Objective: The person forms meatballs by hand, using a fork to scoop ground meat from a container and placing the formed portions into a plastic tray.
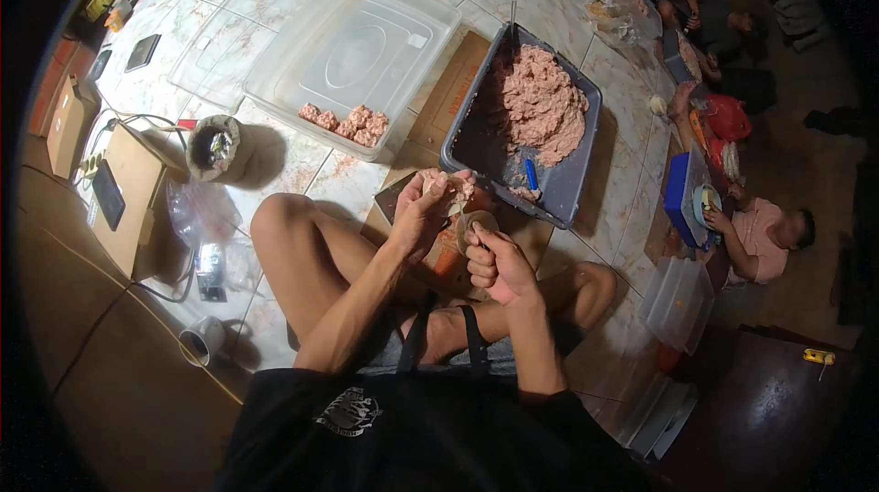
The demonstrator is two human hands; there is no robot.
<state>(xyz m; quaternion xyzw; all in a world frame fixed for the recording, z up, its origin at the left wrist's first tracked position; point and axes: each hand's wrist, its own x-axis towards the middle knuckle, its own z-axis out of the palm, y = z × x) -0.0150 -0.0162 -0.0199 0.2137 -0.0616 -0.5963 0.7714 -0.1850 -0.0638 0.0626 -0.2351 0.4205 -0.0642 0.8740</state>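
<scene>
My left hand point(417, 217) holds up a thin round wrapper with pink minced filling point(459, 191) on it. Closed around the handle of a slim utensil, my right hand point(503, 264) sits just below and to the right; the utensil's tip is too small to make out clearly. Pale round wrappers point(475, 230) lie partly hidden behind that hand. Beyond both hands, a grey plastic tub point(491, 142) holds a big mound of pink minced mixture point(546, 104) and a blue-handled tool point(531, 175). Several filled pieces point(364, 123) rest in a clear plastic container point(329, 73).
A clear lid point(220, 46) lies beside the container. To the left stand a stone-like pot point(214, 147), a cardboard box with a phone point(110, 197), plastic bags point(206, 210) and a white mug point(202, 341). At right, a person point(762, 238) works beside a blue box point(678, 200); another person sits farther back.
</scene>
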